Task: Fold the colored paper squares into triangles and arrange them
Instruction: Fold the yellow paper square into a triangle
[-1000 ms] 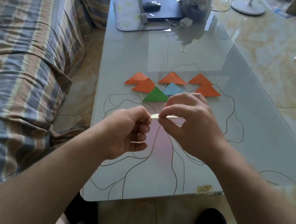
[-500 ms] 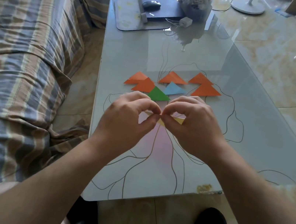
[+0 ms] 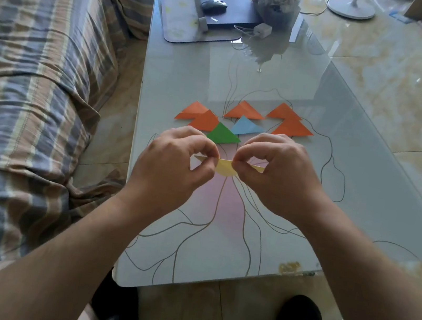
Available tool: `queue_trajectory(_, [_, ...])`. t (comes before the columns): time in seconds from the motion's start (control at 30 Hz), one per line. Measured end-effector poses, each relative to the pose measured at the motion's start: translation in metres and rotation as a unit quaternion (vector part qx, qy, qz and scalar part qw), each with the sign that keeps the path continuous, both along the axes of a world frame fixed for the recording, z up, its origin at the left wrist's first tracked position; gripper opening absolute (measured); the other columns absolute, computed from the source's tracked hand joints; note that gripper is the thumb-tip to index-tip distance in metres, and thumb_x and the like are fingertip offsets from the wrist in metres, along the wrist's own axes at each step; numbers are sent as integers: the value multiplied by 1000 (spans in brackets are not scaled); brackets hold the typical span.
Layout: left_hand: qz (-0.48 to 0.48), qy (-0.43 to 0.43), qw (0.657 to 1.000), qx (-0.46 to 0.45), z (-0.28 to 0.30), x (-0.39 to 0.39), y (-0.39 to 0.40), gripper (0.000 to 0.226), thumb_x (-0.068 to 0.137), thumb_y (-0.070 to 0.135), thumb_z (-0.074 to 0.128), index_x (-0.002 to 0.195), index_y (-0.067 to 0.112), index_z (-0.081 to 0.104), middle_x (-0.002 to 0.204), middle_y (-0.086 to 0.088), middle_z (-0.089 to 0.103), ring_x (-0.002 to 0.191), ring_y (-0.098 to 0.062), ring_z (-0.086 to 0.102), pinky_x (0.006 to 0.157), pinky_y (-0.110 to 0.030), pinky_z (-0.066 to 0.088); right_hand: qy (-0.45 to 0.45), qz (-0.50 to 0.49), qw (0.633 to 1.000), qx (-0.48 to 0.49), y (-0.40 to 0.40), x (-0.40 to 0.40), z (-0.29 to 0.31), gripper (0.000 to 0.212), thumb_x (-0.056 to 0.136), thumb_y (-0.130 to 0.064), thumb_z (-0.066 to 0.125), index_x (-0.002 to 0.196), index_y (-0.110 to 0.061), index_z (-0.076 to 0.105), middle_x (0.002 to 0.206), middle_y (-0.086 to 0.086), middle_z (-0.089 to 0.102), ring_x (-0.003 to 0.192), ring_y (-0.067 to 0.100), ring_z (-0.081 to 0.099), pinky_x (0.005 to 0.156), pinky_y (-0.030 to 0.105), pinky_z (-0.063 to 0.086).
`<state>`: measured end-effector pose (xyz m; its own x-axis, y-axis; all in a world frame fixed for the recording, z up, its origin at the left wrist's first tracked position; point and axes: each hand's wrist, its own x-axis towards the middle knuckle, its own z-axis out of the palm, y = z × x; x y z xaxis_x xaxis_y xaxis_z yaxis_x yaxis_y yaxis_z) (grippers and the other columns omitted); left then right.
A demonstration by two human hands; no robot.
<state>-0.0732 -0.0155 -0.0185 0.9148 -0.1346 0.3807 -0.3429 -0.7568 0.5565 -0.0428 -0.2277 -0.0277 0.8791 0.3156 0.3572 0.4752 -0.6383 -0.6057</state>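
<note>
A folded yellow paper (image 3: 224, 167) hangs in the air above the glass table (image 3: 328, 162), its folded edge on top. My left hand (image 3: 176, 162) pinches its left end and my right hand (image 3: 271, 172) pinches its right part, thumbs and forefingers on the fold. Behind the hands lie folded triangles on the table: several orange ones (image 3: 244, 109), a light blue one (image 3: 245, 126) and a green one (image 3: 222, 135), partly overlapping.
A striped sofa (image 3: 31, 81) runs along the table's left side. At the table's far end sit a dark laptop (image 3: 228, 10) with a mouse (image 3: 213, 5), a mat and a vase. The near table edge is close to my knees.
A second ago the left hand was off the paper in a loose fist. It came up to pinch the fold beside the right hand, then the two hands slid apart along the fold.
</note>
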Motion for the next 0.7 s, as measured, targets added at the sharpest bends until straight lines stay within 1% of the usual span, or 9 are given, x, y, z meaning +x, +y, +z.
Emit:
queue_trajectory(0.1, [2,-1,1000,5,1,1,2,6,92,29,69,91,29,75,97,17,66,93,-10,64,84,-38,55,1,1,1000,-8,0,0,2,10,88,-28,78,82,-35,77,90,-18,71,94,15,62,84,39,52])
queue_trajectory(0.2, [8,3,1000,13,2,2,4,6,93,28,69,91,29,75,96,16,66,93,-9,64,83,-33,54,2,-6,1000,-12,-1,-1,5,10,87,-25,79,81,-32,78,88,-18,70,90,10,61,84,29,46])
queue_trajectory(0.27, [11,3,1000,17,3,2,5,6,93,27,70,91,29,75,96,16,67,93,-9,63,82,-30,53,5,-5,1000,-14,-2,-1,7,9,87,-23,79,81,-30,78,88,-17,70,88,8,60,83,24,45])
queue_trajectory(0.33, [13,4,1000,17,4,2,5,6,93,27,70,91,29,75,96,16,67,93,-9,64,83,-30,52,7,-4,1000,-16,-3,-1,9,8,86,-22,79,82,-29,79,89,-16,72,88,7,62,84,24,48])
queue_trajectory(0.47, [13,11,1000,9,4,2,6,6,93,27,70,90,29,75,96,16,67,94,-9,64,83,-32,53,18,-9,1000,-16,-5,-1,10,10,86,-23,78,80,-30,78,89,-16,71,90,8,64,85,30,51])
queue_trajectory(0.57, [23,15,1000,13,5,3,9,6,94,28,69,90,29,74,95,17,66,91,-7,63,79,-21,48,25,-8,999,-18,-8,1,10,8,87,-24,79,82,-29,78,89,-17,71,89,7,65,85,32,53])
queue_trajectory(0.63, [30,17,999,13,6,4,12,6,94,28,69,90,28,74,94,17,65,90,-5,62,78,-14,43,30,-21,999,-22,-13,3,11,8,87,-25,79,80,-30,78,85,-17,70,86,7,64,83,30,52])
queue_trajectory(0.7, [35,23,999,14,7,5,14,7,94,29,69,90,28,74,94,18,65,89,-4,61,78,-10,41,37,-31,998,-33,-17,5,12,9,87,-27,79,79,-31,77,82,-18,68,84,7,63,79,27,50])
